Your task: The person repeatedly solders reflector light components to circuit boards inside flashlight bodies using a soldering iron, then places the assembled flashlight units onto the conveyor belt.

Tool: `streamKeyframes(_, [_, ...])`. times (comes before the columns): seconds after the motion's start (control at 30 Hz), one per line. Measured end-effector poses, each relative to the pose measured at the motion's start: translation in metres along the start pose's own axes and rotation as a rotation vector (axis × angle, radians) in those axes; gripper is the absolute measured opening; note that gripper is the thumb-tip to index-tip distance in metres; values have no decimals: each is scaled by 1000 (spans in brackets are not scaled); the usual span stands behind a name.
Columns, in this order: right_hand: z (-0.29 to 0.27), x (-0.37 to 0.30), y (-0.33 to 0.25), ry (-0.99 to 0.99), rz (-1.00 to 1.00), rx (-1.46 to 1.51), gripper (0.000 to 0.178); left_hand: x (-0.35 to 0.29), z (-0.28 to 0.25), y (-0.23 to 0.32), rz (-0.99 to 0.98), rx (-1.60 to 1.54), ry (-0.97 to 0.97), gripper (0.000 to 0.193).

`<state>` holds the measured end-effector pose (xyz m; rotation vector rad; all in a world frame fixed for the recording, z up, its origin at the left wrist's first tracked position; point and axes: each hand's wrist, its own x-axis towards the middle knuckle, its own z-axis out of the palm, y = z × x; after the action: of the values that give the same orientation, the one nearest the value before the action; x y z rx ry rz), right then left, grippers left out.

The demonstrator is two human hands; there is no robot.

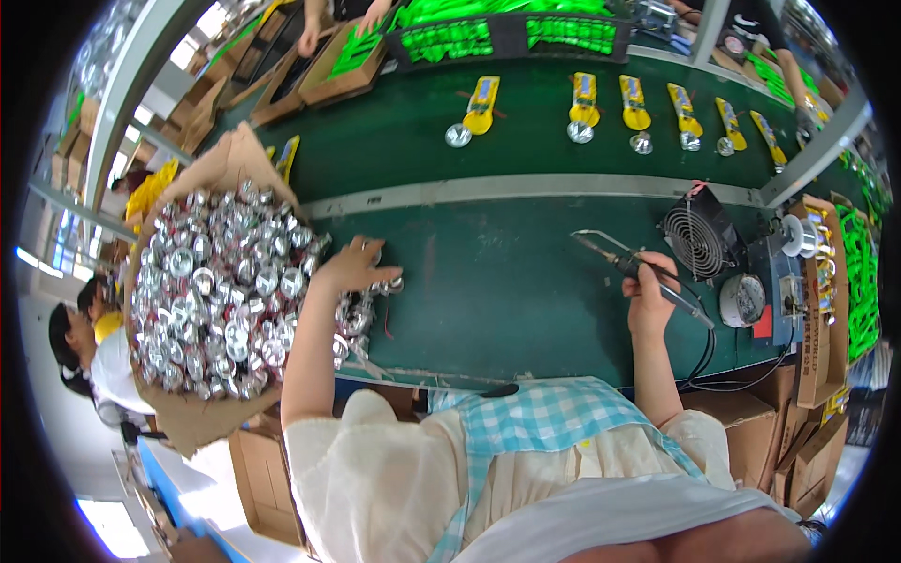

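Observation:
My left hand [352, 266] lies palm down with fingers spread at the right edge of a heap of shiny silver reflector cups [235, 291]. A few loose cups [394, 283] sit beside its fingers on the green bench, and whether it touches one I cannot tell. In my right hand [652, 291] is a soldering iron [690, 308], gripped with its thin metal tip end [589, 235] pointing up and left above the bench. A dark cable runs from the iron's rear end down toward the bench edge.
Right of the iron stand a black fan [699, 235], a round tin [743, 300], a solder spool [800, 235] and a blue box [774, 272]. Beyond a metal rail, yellow parts with reflectors [481, 108] line the green belt [394, 155]. Other people's hands [310, 39] work at the far side.

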<state>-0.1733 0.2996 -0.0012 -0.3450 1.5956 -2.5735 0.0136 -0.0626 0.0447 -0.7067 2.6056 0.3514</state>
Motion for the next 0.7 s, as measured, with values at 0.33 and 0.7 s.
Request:
streamKeyframes(0.33, [-7, 4, -1, 38, 101, 4, 11, -33, 48, 116, 476, -182, 532, 57])
streamKeyframes(0.7, [-11, 9, 6, -13, 152, 13, 18, -11, 122, 152, 442, 57, 783, 49])
